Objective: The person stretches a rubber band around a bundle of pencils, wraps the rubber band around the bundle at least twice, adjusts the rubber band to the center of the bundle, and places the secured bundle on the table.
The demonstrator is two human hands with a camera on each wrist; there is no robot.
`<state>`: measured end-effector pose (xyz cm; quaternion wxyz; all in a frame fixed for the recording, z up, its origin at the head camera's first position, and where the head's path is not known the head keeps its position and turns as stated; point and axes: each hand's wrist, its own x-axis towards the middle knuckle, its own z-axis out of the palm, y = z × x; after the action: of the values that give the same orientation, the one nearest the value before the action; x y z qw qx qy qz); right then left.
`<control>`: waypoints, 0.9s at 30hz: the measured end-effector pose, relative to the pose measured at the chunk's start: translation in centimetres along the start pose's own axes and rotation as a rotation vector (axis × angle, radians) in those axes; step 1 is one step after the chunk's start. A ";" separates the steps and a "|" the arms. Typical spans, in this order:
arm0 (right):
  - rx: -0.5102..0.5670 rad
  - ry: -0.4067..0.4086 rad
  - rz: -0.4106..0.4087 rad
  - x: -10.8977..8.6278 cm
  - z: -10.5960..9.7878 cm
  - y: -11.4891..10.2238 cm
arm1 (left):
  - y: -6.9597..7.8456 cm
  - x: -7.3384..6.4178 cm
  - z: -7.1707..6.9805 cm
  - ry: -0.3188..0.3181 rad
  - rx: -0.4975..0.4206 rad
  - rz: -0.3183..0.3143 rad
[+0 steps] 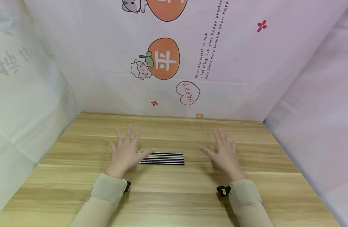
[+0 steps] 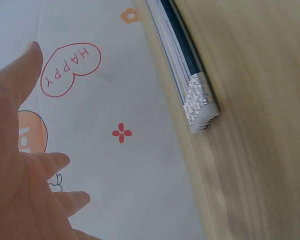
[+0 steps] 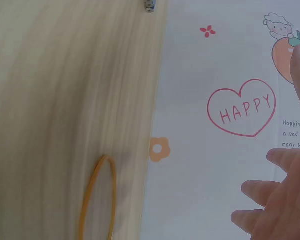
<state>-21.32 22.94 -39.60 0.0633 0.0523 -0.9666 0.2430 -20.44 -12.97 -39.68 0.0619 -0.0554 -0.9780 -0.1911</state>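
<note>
A row of several dark pencils [image 1: 168, 159] lies side by side on the wooden table, in front of the person and left of centre. In the left wrist view, white erasers in silver ferrules [image 2: 195, 97] cap their near ends. The left hand [image 1: 125, 155], fingers spread, hovers by the left end of the row, and its thumb overlaps the pencils in the head view. Well to the right, the right hand [image 1: 225, 155] is also spread and holds nothing. A thin orange loop like a rubber band [image 3: 88, 195] lies near the right hand; the head view hides it.
Wood-grain table [image 1: 174, 195] stretches between white cloth walls at the back, left and right. The back cloth [image 1: 233, 63] carries printed cartoons and words. Each wrist wears a small black camera, such as the right one [image 1: 222, 190].
</note>
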 end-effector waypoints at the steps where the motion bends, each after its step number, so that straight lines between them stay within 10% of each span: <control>1: 0.018 -0.004 0.001 0.1 -0.1 -0.1 | 0.0 0.1 -0.1 -0.005 -0.008 -0.007; 27: 0.541 -0.170 0.029 1.3 0.8 -1.9 | -1.4 0.7 -0.5 -0.144 -0.264 -0.049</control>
<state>-22.41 20.79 -39.23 -0.0378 0.0736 -0.8691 0.4878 -21.30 -14.37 -39.57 -0.0209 -0.0527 -0.9474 -0.3151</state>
